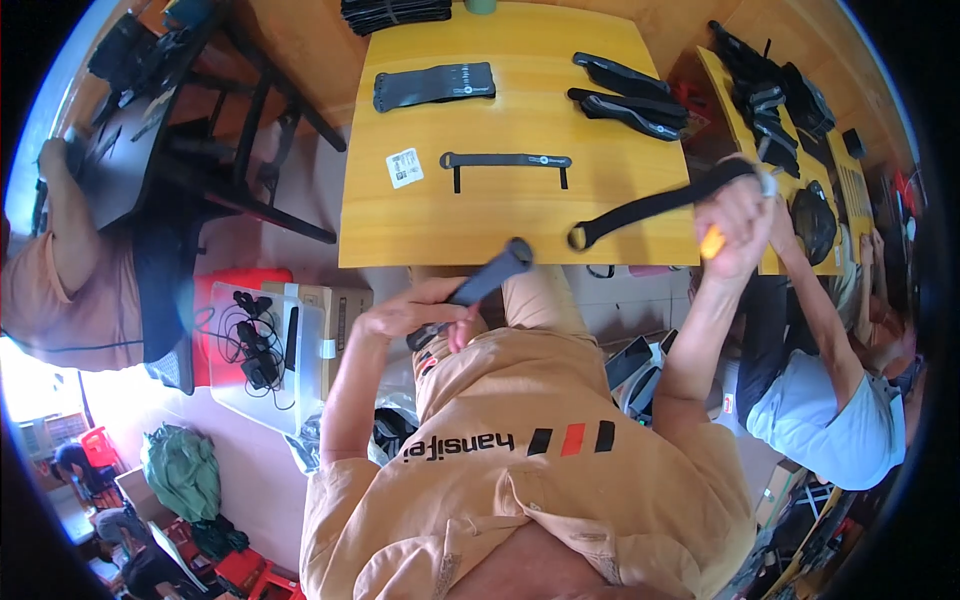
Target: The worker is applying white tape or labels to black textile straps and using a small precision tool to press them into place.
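Observation:
My left hand (420,307) is closed around a dark grey strap (493,272), whose end sticks up in front of the table. Over the table's right front corner, my right hand (735,225) grips a long black strap (650,207). That strap stretches left to a ring at its free end, close above the tabletop. Something orange (712,242) shows at the palm of this hand, mostly hidden by the fingers. Between the hands and farther back, a thin grey strap (510,160) with a ring end lies flat, two short black strips below it. A white label (405,168) lies to its left.
On the yellow table (400,235) lie a stack of grey bands (435,86) and black straps (630,100). A black pile (395,12) is at the back. A clear bin (262,350) with cables stands left. Co-workers sit on both sides; one wears a light shirt (830,415).

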The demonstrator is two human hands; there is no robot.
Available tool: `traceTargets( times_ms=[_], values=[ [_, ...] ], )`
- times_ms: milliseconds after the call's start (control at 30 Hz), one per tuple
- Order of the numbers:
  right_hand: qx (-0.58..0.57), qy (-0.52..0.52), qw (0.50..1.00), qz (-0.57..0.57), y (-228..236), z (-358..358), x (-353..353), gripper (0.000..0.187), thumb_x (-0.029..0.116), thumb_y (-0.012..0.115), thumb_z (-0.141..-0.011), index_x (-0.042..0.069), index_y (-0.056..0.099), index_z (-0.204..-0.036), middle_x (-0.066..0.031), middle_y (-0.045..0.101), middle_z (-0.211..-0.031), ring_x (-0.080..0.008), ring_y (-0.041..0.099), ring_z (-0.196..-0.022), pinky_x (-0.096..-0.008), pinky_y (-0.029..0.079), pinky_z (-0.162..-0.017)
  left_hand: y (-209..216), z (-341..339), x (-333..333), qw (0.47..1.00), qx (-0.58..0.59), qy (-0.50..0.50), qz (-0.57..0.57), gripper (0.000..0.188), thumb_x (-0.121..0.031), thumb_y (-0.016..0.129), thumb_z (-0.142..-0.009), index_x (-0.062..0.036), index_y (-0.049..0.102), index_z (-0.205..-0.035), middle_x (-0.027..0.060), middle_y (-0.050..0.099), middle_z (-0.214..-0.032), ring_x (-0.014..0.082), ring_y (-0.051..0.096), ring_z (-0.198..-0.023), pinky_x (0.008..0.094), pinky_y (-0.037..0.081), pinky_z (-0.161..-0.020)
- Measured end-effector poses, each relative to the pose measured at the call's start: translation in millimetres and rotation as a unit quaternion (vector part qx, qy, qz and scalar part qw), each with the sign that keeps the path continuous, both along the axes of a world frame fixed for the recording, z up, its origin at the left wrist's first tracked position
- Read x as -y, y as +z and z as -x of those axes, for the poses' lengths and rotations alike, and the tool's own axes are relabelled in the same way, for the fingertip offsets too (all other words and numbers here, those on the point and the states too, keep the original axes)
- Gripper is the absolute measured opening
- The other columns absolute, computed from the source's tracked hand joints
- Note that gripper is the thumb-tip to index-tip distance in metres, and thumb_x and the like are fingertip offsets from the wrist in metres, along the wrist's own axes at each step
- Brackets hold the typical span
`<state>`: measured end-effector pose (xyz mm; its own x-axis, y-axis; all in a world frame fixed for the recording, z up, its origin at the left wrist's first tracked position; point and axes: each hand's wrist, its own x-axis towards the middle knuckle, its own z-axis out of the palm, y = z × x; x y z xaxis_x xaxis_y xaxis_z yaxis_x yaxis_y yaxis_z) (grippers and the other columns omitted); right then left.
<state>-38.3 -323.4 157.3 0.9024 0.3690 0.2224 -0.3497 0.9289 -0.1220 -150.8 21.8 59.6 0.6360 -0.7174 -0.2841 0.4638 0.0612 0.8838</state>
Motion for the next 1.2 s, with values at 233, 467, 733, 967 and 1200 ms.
traceTargets(
  times_ms=[233, 467, 733, 967, 1200],
  values=[
    [0.020, -0.182, 0.858, 0.479, 12, 11, 32, 0.026, 0.023, 0.048, -0.086, 0.002, 0.057, -0.097, 0.0001, 0.040, -0.049, -0.0050, 0.033, -0.034, -0.0166, 0.026, -0.031, -30, 9, -50, 0.929, -0.097, 0.349, 0.069, 0.026, -0.028, 0.047, -0.089, -0.0024, 0.052, -0.092, 0.0078, 0.058, -0.083, 0.0161, 0.059, -0.072, 0.0298, 0.050, -0.065],
    [0.320, -0.226, 0.408, 0.825, 12, 9, -19, 0.012, 0.000, 0.059, -0.076, -0.005, 0.062, -0.086, -0.0103, 0.063, -0.073, -0.0094, 0.058, -0.066, -0.0196, 0.045, -0.055, -61, -34, -56, 0.846, -0.002, 0.499, -0.188, 0.023, -0.024, 0.047, -0.088, -0.0041, 0.056, -0.098, -0.0040, 0.041, -0.055, 0.0043, 0.042, -0.051, 0.0197, 0.032, -0.043],
    [0.296, -0.348, 0.456, 0.764, -9, 5, -19, 0.018, -0.006, 0.058, -0.075, -0.004, 0.063, -0.092, -0.0074, 0.065, -0.081, -0.0085, 0.058, -0.066, -0.0201, 0.046, -0.055, -64, -42, -25, 0.656, 0.245, 0.557, -0.446, 0.033, -0.012, 0.060, -0.080, -0.0001, 0.043, -0.106, 0.0033, 0.044, -0.058, 0.0118, 0.048, -0.047, 0.0247, 0.037, -0.039],
    [0.102, -0.223, 0.654, 0.716, -16, 15, -31, 0.020, -0.005, 0.062, -0.072, 0.000, 0.066, -0.091, -0.0008, 0.060, -0.074, -0.0032, 0.047, -0.059, -0.0167, 0.034, -0.050, -50, -26, -16, 0.677, 0.230, 0.578, -0.393, 0.029, -0.010, 0.062, -0.078, -0.0014, 0.051, -0.103, 0.0036, 0.050, -0.064, 0.0099, 0.051, -0.052, 0.0220, 0.040, -0.047],
    [0.250, -0.145, 0.675, 0.679, -30, 44, -78, 0.017, -0.002, 0.061, -0.073, 0.000, 0.066, -0.089, -0.0041, 0.059, -0.075, -0.0071, 0.049, -0.068, -0.0196, 0.035, -0.058, 27, -12, 92, 0.917, 0.033, 0.395, 0.051, 0.043, -0.021, 0.057, -0.083, -0.0035, 0.043, -0.119, 0.0012, 0.052, -0.072, 0.0074, 0.049, -0.053, 0.0197, 0.040, -0.046]
  ],
)
